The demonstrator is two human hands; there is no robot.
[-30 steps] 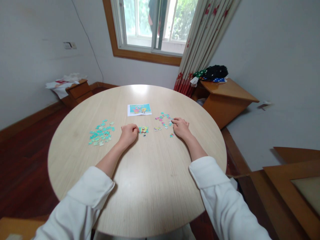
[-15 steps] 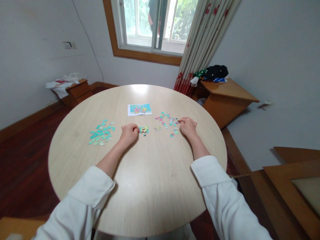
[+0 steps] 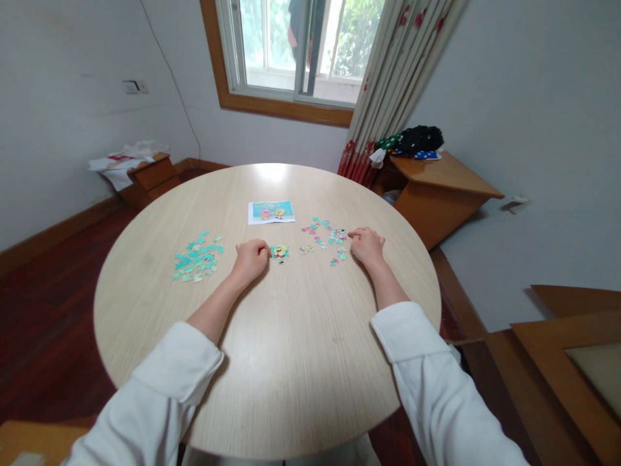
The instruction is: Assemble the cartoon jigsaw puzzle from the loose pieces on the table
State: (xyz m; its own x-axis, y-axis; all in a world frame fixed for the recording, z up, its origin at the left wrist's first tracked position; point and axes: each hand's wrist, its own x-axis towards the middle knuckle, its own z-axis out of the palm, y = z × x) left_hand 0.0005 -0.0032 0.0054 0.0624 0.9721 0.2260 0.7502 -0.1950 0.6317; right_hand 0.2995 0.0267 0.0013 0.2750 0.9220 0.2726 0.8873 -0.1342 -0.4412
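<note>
My left hand [image 3: 253, 259] rests on the table with its fingers curled. Its fingertips come to the left edge of a small joined patch of jigsaw puzzle [image 3: 280, 251] with a yellow cartoon figure; what is inside the fingers is hidden. On the right, my right hand [image 3: 367, 247] reaches its index finger out beside a group of pink, white and teal puzzle pieces [image 3: 336, 237], the other fingers loosely bent. No piece shows in its grasp. Between the hands lies a short joined strip of yellowish pieces [image 3: 306, 249]. A few loose pieces [image 3: 334, 262] lie left of the right wrist.
Loose teal puzzle pieces [image 3: 196, 259] spread over the round table's [image 3: 291, 362] left side. A printed reference picture [image 3: 271, 212] lies beyond the joined patch. Behind the table stand a wooden cabinet [image 3: 436, 194] with cloths on it and a floral curtain [image 3: 388, 84].
My right hand has shifted very slightly to the right, its index fingertip easing off the pieces. My left hand and the puzzle patch look the same.
</note>
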